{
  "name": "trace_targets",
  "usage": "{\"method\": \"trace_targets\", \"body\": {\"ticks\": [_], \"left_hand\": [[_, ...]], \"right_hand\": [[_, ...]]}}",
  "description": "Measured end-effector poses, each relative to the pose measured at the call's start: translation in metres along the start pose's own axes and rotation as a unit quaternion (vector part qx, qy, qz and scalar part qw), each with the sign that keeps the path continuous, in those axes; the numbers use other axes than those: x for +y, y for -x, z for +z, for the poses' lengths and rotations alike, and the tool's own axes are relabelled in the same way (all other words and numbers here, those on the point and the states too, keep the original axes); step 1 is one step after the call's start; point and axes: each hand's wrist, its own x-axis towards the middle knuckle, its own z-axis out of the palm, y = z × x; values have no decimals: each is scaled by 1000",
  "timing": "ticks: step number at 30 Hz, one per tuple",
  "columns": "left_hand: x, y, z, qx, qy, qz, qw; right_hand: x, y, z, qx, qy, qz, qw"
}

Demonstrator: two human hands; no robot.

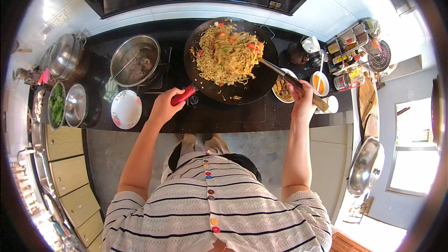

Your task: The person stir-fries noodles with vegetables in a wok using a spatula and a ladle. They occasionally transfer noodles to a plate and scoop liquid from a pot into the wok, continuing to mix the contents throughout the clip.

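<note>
My left hand (167, 105) grips the red handle (183, 96) of a dark wok (267, 80) on the stove. Fried noodles (218, 66) with red and green bits fill much of the wok; a heap of them, blurred, lies over the spatula's hidden blade. In my right hand (302, 100) is the spatula (276, 69), its dark shaft ending in a wooden grip that juts out past my palm. Just left of that hand, partly covered by it, stands a bowl of cooked food (282, 86), perhaps meat pieces.
Left of the wok are a steel pot (115, 73) holding liquid and meat, a floral plate (126, 109), a steel bowl (76, 105) and a bowl of greens (56, 106). To the right stand a bowl of orange sauce (320, 84), a white cup (330, 104) and a spice rack (344, 52). A range hood (196, 3) overhangs the back.
</note>
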Motion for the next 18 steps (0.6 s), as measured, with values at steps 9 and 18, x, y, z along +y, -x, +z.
{"method": "trace_targets", "body": {"ticks": [9,18], "left_hand": [[0,-1,-1,2,6,21,1000],[-4,1,0,4,6,14,1000]], "right_hand": [[-11,12,54,-226,274,-278,892],[-54,43,78,-322,383,-366,785]]}}
